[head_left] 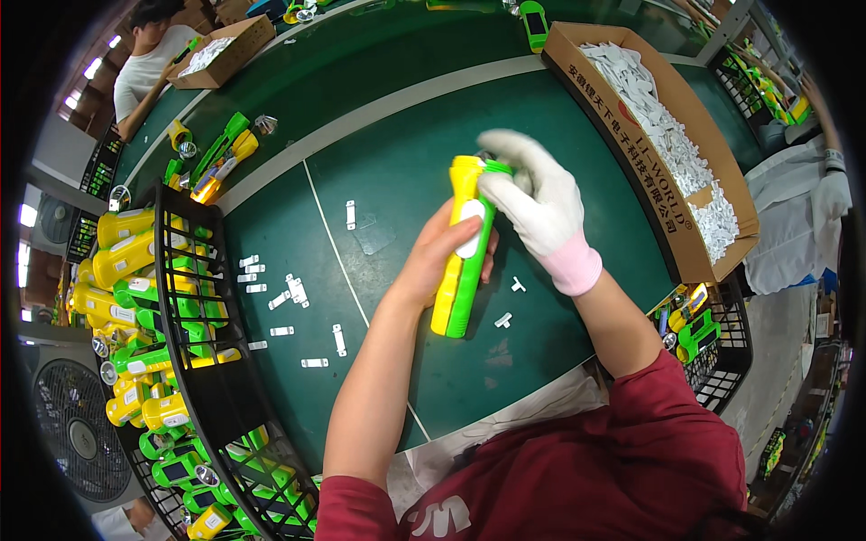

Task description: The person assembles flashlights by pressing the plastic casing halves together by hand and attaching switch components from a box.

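Observation:
A yellow and green flashlight (pixel 457 279) with a white oval switch plate is held at a slant above the green table (pixel 532 126). My bare left hand (pixel 439 248) wraps round its body, thumb on the white plate. At the upper end of the flashlight, my right hand (pixel 539 194), in a white glove with a pink cuff, curls its fingers and thumb about the green rim. What lies inside that end is mostly hidden by the glove. Small white plastic strips (pixel 351 215) lie scattered on the table left of my hands, and white pieces (pixel 503 320) lie to the right.
On the left a black crate (pixel 185 316) is heaped with yellow and green flashlights. A long cardboard box (pixel 622 153) of white parts stands at the right. Another black crate (pixel 722 361) sits by my right elbow. A person (pixel 149 68) works across the line.

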Demonstrator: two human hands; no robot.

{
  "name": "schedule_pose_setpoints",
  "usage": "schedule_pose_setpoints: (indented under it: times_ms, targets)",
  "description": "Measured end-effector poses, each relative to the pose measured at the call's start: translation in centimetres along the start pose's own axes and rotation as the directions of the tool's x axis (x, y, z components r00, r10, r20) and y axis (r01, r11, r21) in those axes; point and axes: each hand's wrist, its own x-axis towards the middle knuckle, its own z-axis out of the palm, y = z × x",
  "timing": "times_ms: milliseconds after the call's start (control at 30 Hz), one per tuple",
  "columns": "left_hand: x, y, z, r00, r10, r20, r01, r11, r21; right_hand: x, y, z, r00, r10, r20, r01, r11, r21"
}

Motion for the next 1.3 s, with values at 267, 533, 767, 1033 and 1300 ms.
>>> schedule_pose_setpoints:
  times_ms: [267, 533, 767, 1033, 1300]
  targets:
    - [-0.4, 0.6, -0.9, 0.995, 0.067, 0.069, -0.049, 0.970, -0.237, 0.2, 2.2, -0.1, 0.891, 0.330, 0.311, -0.349, 0.937, 0.008]
    - [-0.5, -0.1, -1.6, 0.958, 0.050, 0.283, 0.068, 0.918, -0.391, 1.1, 2.8, -0.2, 0.953, 0.040, 0.301, -0.249, 0.672, 0.698]
    - [-0.2, 0.3, -0.9, 0.951, -0.001, 0.310, 0.139, 0.894, -0.425, 2.1, 3.2, -1.6, 0.910, 0.261, 0.323, -0.412, 0.662, 0.627]
    - [-0.4, 0.3, -0.9, 0.976, 0.035, 0.213, 0.087, 0.839, -0.537, 2.7, 3.3, -2.0, 0.702, 0.377, 0.604, -0.697, 0.540, 0.472]
    - [-0.4, -0.8, -1.6, 0.958, -0.211, 0.196, 0.248, 0.950, -0.189, 0.7, 3.1, 0.3, 0.817, 0.144, 0.559, -0.492, 0.679, 0.544]
